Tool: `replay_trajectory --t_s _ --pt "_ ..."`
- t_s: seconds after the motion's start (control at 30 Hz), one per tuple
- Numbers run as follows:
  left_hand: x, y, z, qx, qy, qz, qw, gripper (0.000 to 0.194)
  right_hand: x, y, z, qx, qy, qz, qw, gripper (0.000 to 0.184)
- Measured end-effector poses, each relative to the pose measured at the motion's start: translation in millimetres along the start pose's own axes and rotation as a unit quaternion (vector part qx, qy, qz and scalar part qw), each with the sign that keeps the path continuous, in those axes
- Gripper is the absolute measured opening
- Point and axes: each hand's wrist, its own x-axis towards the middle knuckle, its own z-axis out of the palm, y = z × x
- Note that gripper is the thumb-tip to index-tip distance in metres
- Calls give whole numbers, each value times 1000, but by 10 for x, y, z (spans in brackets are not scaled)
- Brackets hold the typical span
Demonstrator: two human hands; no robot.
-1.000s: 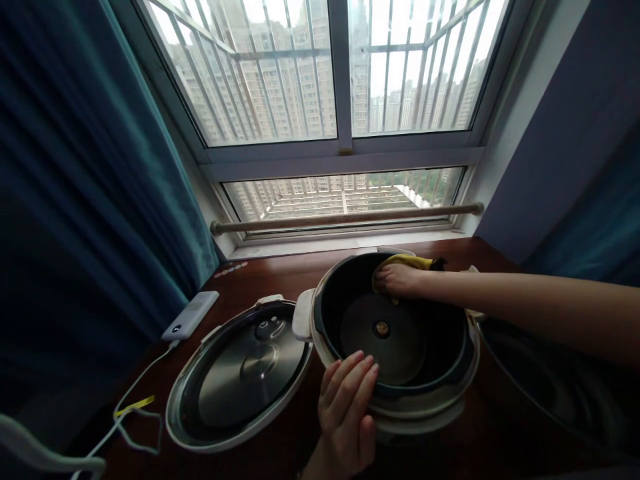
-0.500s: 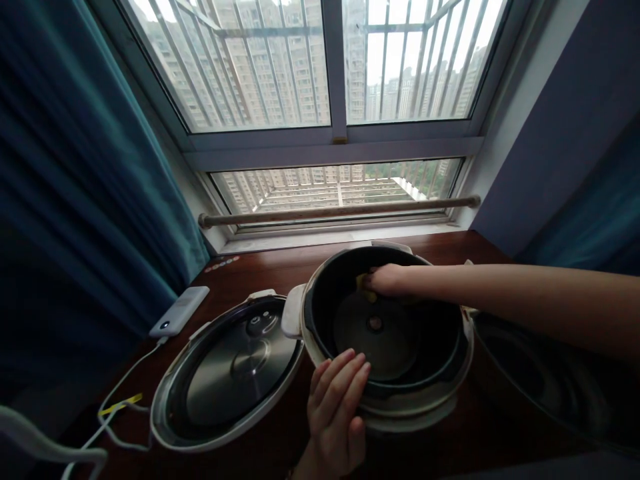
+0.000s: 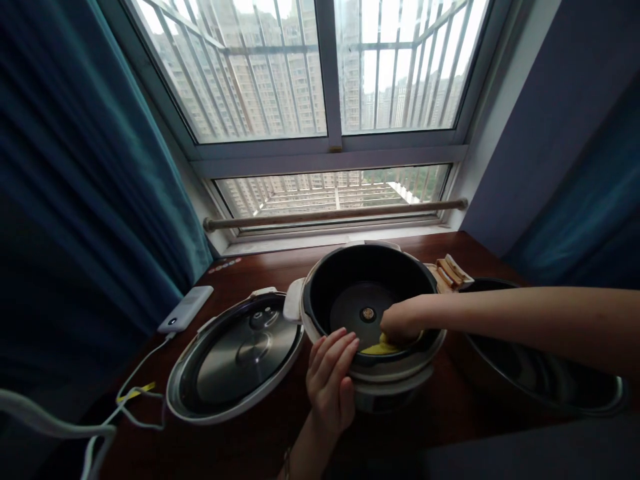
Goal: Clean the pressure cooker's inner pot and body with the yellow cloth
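Note:
A pale electric cooker (image 3: 295, 300) with a dark inner pot (image 3: 345, 270) stands uncovered on the table. Inside the pot, my right hand (image 3: 403, 320) is closed and pressing a yellow cloth (image 3: 383, 347) against the near inner wall; the fingertips are hidden. My left hand (image 3: 330, 383) grips the cooker's near-left rim, its fingers laid over the edge and its thumb on the outer side. To the left of the cooker, its round lid (image 3: 235, 363) lies with the shiny metal inner side up.
On the brown table (image 3: 280, 263), a white power bank (image 3: 186, 310) with a white cable (image 3: 134, 373) lies at the left. A dark round bowl (image 3: 540, 373) sits right, partly under my forearm. Behind the cooker's right side is a small brown-and-white object (image 3: 453, 272). A barred window is beyond.
My right hand has moved with the yellow cloth from the pot's far side to its near right wall. My left hand stays on the rim. The view has shifted slightly.

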Motion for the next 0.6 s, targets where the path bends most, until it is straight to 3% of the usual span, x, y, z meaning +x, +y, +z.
replay_trajectory --t_s 0.13,0.3,0.47,0.53,0.6 --pt "2 5 -5 -15 -1 7 1000 41 -225 -170 -181 43 -92 -41 994 21" --pt "26 27 -57 -15 -31 6 999 42 -621 -119 -404 278 -78 -57 956 24" --pt "41 72 -194 -63 -63 -7 996 43 -936 -87 -319 398 45 -110 910 32" --pt "50 91 -288 -102 -35 -40 993 43 -967 -195 -204 435 132 -117 883 35" --pt "91 118 -402 -125 11 -84 989 44 -948 -376 -70 408 250 -102 872 33"
